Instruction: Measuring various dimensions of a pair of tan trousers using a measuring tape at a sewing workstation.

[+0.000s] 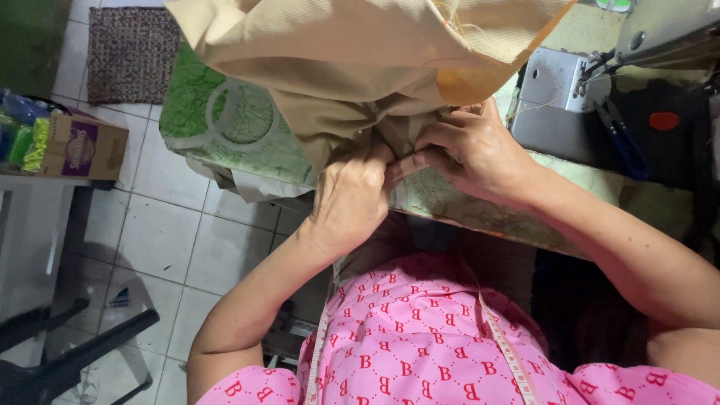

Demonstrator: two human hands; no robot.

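Beige fabric (pixel 360 67) bunched on the green-covered table (pixel 225 120), pinched by closed left hand (pixel 351 199) and right hand (pixel 472 154).

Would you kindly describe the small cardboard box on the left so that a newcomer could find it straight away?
Start at the green patterned table where the left hand and right hand pinch the beige fabric. Look left across the tiled floor to the pale shelf at the picture's edge. The cardboard box stands there, the only brown thing with a purple panel, beside green packets.
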